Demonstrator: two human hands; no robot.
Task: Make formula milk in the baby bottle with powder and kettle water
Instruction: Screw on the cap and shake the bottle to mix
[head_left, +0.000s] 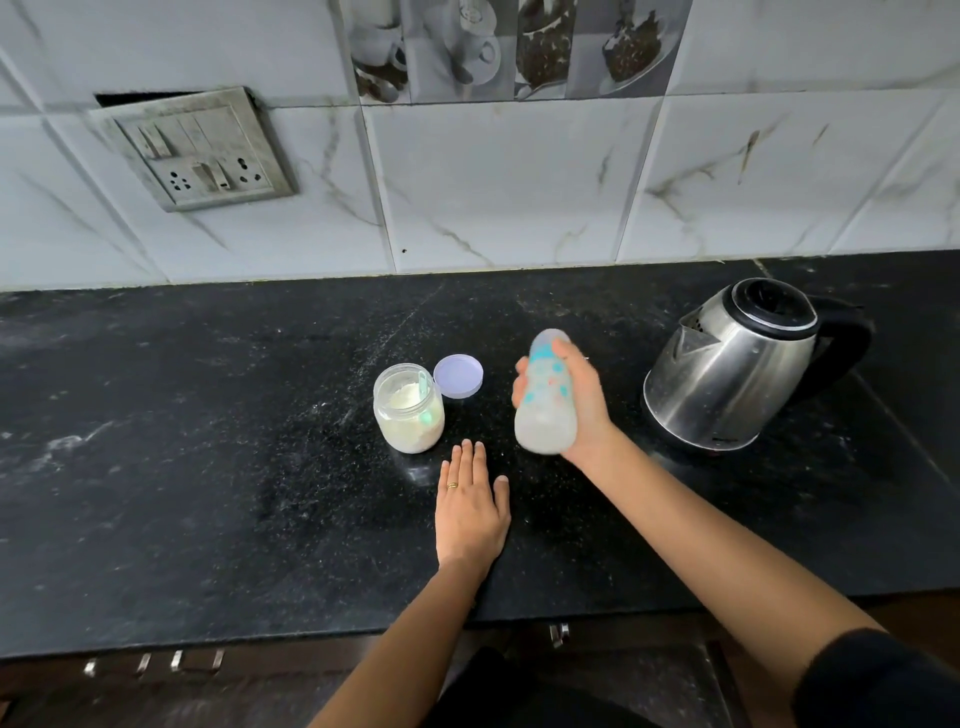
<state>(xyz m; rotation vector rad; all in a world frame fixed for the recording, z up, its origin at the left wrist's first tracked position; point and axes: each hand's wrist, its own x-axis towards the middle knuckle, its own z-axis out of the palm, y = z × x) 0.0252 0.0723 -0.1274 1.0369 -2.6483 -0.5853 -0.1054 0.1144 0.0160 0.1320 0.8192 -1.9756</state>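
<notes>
Left hand (471, 512) flat, fingers straight; right hand (589, 410) around motion-blurred bottle (545, 418), top indistinct.

A black speckled stone counter (208, 467) runs left to right. Behind it, a white marble-look tiled wall (519, 182) holds a grey switch-and-socket plate (195, 150) at far left and picture tiles (511, 47) of cups up top.

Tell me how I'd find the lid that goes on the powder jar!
Find the shiny steel kettle on the right of the black stone counter, then look left past the right hand gripping the clear baby bottle with blue prints. Next comes an open clear jar of pale powder, and the lid lies flat behind it to the right. It is the only flat, round, lilac disc.
</notes>
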